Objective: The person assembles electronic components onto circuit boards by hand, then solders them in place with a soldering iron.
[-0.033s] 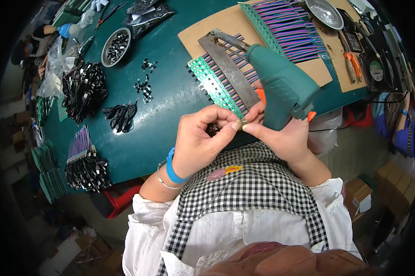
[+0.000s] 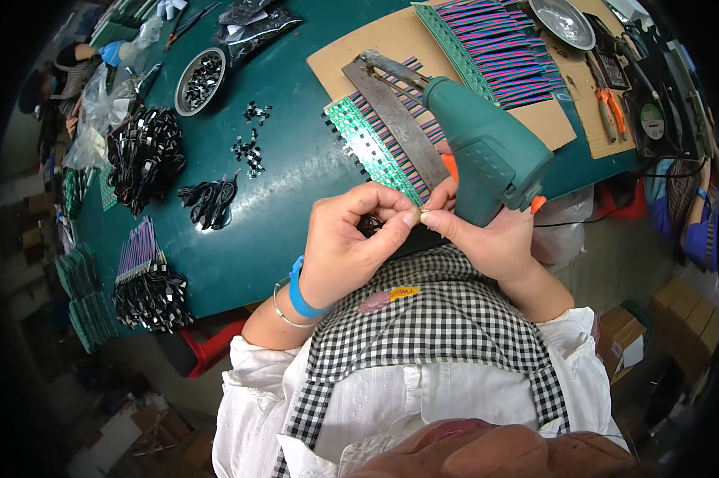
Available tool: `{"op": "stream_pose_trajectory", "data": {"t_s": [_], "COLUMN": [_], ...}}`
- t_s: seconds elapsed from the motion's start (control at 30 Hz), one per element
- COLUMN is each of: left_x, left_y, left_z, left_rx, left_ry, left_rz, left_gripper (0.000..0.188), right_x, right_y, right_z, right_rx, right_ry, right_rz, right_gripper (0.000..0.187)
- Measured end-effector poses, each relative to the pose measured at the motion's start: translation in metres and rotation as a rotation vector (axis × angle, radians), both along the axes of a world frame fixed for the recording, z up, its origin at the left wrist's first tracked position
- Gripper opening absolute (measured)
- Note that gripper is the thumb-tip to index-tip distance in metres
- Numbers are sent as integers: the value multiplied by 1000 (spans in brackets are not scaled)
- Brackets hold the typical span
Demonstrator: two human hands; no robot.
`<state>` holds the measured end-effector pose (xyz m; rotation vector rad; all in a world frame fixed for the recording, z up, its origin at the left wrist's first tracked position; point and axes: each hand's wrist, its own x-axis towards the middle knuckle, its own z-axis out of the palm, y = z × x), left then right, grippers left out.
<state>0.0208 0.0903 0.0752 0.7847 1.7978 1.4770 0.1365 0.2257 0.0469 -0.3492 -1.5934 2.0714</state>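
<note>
My left hand (image 2: pixel 350 231) is closed, thumb and forefinger pinched on something too small to make out. A bit of dark cable (image 2: pixel 368 225) shows under its fingers. The tips of my right hand (image 2: pixel 487 247) meet those of the left at the same spot. A green soldering gun (image 2: pixel 491 147) sits in my right hand, its handle between thumb and fingers. Its nose reaches over a flat metal bar (image 2: pixel 403 123). That bar lies across striped wires beside a green circuit board panel (image 2: pixel 367 147) edged with small black parts.
Cardboard (image 2: pixel 339 68) lies under the work, with another wired panel (image 2: pixel 495 52) on it. Leftward are a bowl of small connectors (image 2: pixel 201 81), bundled black cables (image 2: pixel 146 155) and a smaller coil (image 2: pixel 210 201). Pliers (image 2: pixel 610 115) lie right. Other people sit at both sides.
The soldering gun has shifted very slightly left, and my right fingertips have moved a little against the left ones. Nothing else has visibly moved.
</note>
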Motion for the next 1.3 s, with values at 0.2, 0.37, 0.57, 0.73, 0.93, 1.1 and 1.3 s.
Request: {"op": "stream_pose_trajectory", "data": {"t_s": [0.2,0.37,0.57,0.73,0.93,1.1,1.3], "left_x": [-1,-13,-12,-9,-7,-11,-13], "left_y": [0,0,10,14,14,11,10], "left_z": [0,-12,-32,-44,-48,-45,-41], "left_rx": [3,-94,-95,-14,-12,-27,-89], "left_ry": [48,339,527,641,756,676,635], "left_rz": [-44,108,123,165,205,185,166], "left_gripper": [5,5,4,8,10,10,11], "right_x": [3,18,56,83,100,110,109], "right_y": [-5,10,19,17,10,10,11], "right_z": [-3,8,9,5,10,9,5], "right_rx": [-119,-10,10,-33,-142,-165,-164], "right_ry": [64,-158,-156,-179,-282,-314,-309], "right_rz": [-38,-83,-186,-216,-206,-153,-132], "right_gripper": [26,59,62,60,63,61,57]}}
